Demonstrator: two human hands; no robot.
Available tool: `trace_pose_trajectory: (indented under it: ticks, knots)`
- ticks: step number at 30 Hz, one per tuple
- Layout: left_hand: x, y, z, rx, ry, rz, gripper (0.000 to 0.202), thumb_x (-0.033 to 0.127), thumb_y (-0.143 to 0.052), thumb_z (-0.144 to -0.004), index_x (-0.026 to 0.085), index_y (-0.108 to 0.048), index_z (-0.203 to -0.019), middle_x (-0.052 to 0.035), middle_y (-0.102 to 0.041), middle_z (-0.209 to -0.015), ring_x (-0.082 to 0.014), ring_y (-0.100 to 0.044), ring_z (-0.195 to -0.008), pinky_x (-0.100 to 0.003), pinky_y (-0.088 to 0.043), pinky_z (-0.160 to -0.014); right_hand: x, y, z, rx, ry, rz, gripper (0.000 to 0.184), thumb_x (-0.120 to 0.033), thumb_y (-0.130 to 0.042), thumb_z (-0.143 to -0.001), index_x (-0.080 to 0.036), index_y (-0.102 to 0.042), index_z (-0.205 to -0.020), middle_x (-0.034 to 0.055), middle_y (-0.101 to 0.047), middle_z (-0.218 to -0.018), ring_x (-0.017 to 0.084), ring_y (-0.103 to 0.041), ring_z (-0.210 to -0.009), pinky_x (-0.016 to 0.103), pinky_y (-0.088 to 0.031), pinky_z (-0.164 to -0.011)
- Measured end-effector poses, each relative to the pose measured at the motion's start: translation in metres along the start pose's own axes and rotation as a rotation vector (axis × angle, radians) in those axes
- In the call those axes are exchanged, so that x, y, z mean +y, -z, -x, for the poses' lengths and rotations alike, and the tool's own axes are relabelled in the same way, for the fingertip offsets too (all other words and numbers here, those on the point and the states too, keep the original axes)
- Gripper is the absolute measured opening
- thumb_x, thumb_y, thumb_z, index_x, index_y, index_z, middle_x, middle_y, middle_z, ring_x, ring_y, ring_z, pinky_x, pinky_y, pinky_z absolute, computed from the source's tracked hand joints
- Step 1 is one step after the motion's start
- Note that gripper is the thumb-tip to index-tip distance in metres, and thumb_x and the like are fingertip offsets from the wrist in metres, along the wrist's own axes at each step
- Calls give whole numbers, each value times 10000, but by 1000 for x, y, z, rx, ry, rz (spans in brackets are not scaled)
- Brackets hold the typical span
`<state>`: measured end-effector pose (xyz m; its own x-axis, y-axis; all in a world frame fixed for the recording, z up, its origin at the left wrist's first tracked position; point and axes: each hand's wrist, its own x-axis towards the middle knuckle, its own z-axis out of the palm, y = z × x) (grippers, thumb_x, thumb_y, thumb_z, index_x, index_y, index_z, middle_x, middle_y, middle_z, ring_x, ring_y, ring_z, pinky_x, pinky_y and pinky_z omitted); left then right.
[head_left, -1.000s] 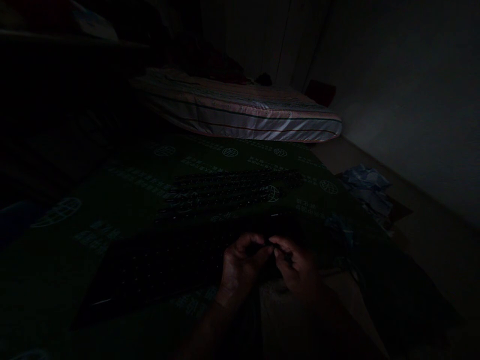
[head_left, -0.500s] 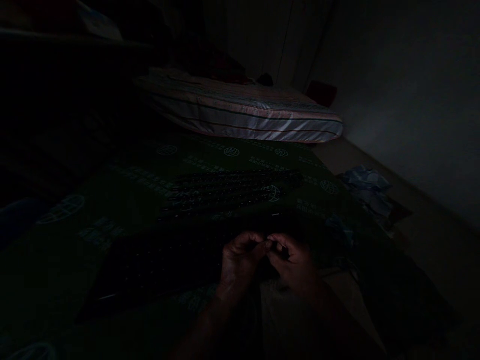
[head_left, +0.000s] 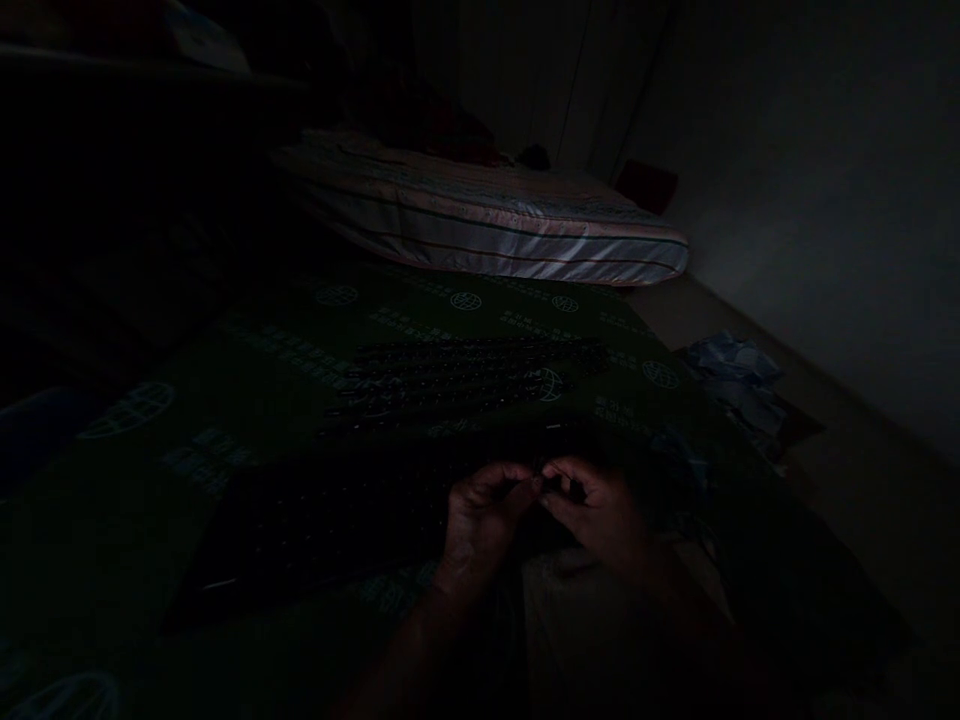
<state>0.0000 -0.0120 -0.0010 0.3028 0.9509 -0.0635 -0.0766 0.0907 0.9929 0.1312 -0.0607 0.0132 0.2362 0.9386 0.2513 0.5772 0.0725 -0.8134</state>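
Note:
The scene is very dark. My left hand (head_left: 484,510) is closed in a pinch, thumb against fingers, over the right part of a long black keyboard-like panel (head_left: 322,520) dotted with small light marks. Facing it, my right hand (head_left: 596,505) pinches too, its fingertips almost meeting those of the left. Whatever lies between the fingertips is too small and dark to name. Beyond the panel, several rows of small black pieces like keycaps (head_left: 450,385) lie on a green printed sheet (head_left: 247,400).
A mattress with a striped cover (head_left: 525,235) lies behind the green sheet. On the floor to the right is a crumpled bluish plastic bag (head_left: 735,370) beside a pale wall (head_left: 810,200). A dark shelf or table edge (head_left: 150,68) stands at upper left.
My right hand has shifted slightly right, and the fingertips of the two hands are a little farther apart. Both hands stay pinched. The view has moved slightly.

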Motion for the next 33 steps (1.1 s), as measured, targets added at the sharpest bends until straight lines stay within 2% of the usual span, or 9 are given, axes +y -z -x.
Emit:
trace_pose_trajectory:
  ticks: [4, 9, 14, 21, 28, 33]
  knots:
    - [2, -1, 1, 60, -11, -11, 104, 279, -659, -671, 177, -682, -675, -22, -705, -758, -171, -637, -739, -261, -501, -695, 8, 26, -18, -59, -61, 58, 125, -260, -611, -660, -204, -635, -770, -49, -544, -591, 89, -477, -519, 190, -371, -478]
    - [3, 0, 1, 90, 19, 4, 123, 301, -665, -671, 178, -668, -674, -31, -710, -769, -185, -641, -767, -289, -502, -724, 33, 65, -54, -64, -84, 156, 121, -268, -639, -632, -192, -624, -725, -59, -527, -594, 77, -430, -479, 198, -323, -464]
    - [5, 0, 2, 107, 9, 5, 152, 330, -662, -672, 179, -660, -686, -30, -706, -767, -188, -641, -778, -295, -500, -732, 62, 86, -88, -159, -75, 252, 149, -262, -648, -613, -193, -640, -744, -74, -487, -528, 77, -415, -450, 200, -292, -449]
    - [1, 0, 0, 130, 26, 26, 104, 294, -666, -672, 190, -657, -673, -6, -699, -750, -161, -636, -757, -250, -485, -711, 92, 88, -115, -207, -132, 253, 155, -231, -659, -592, -182, -642, -738, -91, -449, -461, 73, -416, -412, 194, -280, -421]
    - [-2, 3, 0, 102, 56, -60, 104, 305, -680, -645, 202, -669, -659, -2, -696, -732, -161, -628, -727, -230, -477, -653, 106, 80, -127, -222, -180, 231, 149, -167, -651, -584, -176, -637, -732, -98, -450, -442, 64, -415, -393, 180, -291, -411]
    - [-2, 5, -1, 64, 25, -183, 97, 309, -666, -665, 213, -678, -668, -4, -699, -742, -162, -629, -722, -225, -483, -645, 116, 76, -134, -233, -210, 195, 149, -170, -648, -592, -169, -628, -740, -99, -437, -429, 65, -412, -386, 174, -283, -393]
